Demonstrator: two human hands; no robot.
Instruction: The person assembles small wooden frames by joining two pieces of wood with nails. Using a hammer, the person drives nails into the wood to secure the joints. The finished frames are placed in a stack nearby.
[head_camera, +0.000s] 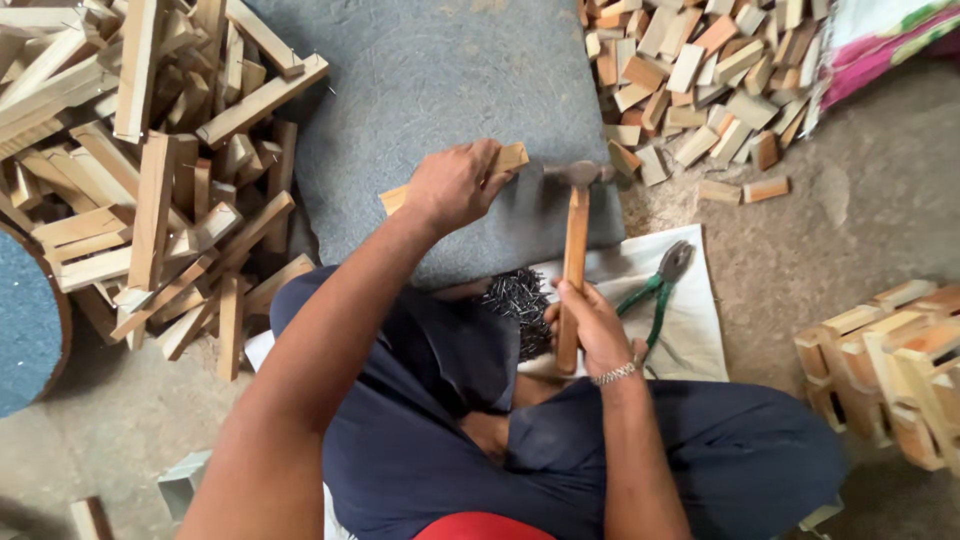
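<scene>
wood strip (512, 157) long axis l-r, left hand (455, 186) gripping it, hammer (574, 262) head pointing away, right hand (590, 322) clenched on handle

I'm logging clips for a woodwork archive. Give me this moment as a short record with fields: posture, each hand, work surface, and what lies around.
posture: seated cross-legged on the floor
left hand: pressing a wood strip onto the slab
right hand: closed on the hammer handle, head close to the strip's end
surface: grey slab
near right hand: nails and green pliers on a white cloth
left side: heap of long strips
top right: pile of short blocks
right edge: stacked wooden frames
</scene>
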